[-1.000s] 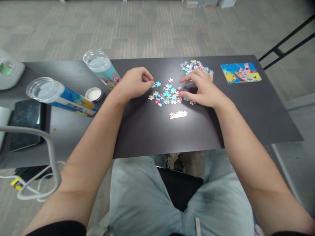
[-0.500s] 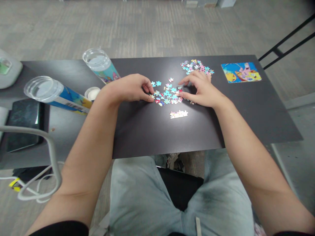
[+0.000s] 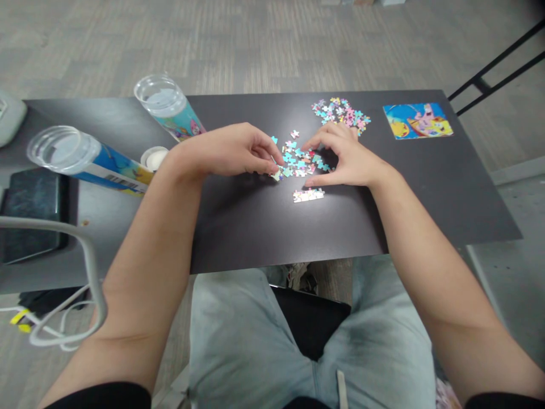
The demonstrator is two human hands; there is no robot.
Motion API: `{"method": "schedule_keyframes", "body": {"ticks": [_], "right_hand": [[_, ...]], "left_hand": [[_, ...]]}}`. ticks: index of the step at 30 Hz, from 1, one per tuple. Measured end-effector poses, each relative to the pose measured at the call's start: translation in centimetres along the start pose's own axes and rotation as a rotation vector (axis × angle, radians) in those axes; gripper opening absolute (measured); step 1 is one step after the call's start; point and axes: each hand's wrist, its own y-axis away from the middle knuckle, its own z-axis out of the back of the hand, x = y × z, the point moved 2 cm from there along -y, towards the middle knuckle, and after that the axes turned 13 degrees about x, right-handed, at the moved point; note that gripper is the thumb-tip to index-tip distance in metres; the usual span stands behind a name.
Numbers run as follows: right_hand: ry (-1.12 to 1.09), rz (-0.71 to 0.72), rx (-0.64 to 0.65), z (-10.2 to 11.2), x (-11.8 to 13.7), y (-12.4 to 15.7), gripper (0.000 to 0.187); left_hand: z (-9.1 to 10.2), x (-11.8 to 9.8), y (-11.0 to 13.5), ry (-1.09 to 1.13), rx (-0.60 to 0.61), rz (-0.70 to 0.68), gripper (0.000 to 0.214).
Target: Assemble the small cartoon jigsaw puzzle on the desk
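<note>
A loose pile of small blue and pink puzzle pieces (image 3: 299, 159) lies on the dark table (image 3: 264, 227), between my two hands. My left hand (image 3: 236, 150) rests at the pile's left edge, fingers curled and pinched together on a puzzle piece. My right hand (image 3: 347, 158) arches over the pile's right side, its fingers apart with the tips touching pieces and its thumb stretched along the table. A short strip of joined pieces (image 3: 309, 195) lies just below the pile, near my right thumb. A second pile of pieces (image 3: 340, 111) sits beyond my right hand.
A colourful cartoon picture card (image 3: 417, 120) lies at the far right. Two clear-topped printed tubes (image 3: 168, 111) (image 3: 83, 160) lie at the left with a white cap (image 3: 154, 157) between them. A dark tablet (image 3: 32, 210) and a white tube frame (image 3: 89, 267) sit at the left edge.
My left hand moved right and down from a lone blue piece into the pile's left edge. My right hand drew inward over the pile. The view shifted slightly.
</note>
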Motion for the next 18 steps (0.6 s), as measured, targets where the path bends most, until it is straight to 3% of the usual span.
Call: {"method": "schedule_keyframes", "body": {"ticks": [5,9,13,18], "right_hand": [[-0.006,-0.021,0.022,0.1,0.4,-0.1,0.087],[-0.005,-0.042,0.016,0.2,0.6,0.0,0.089],[-0.029,0.014,-0.007,0.0,0.2,-0.1,0.089],[-0.064,0.069,-0.031,-0.4,-0.4,-0.3,0.103]], "left_hand": [[-0.9,-0.5,-0.7,-0.041,0.031,-0.025,0.042],[-2.0,-1.6,-1.2,-0.019,0.124,-0.036,0.034],[-2.8,-2.2,-1.5,-0.012,0.158,-0.007,0.036],[-3.5,-2.2,-1.8,0.031,0.175,0.037,0.038]]}}
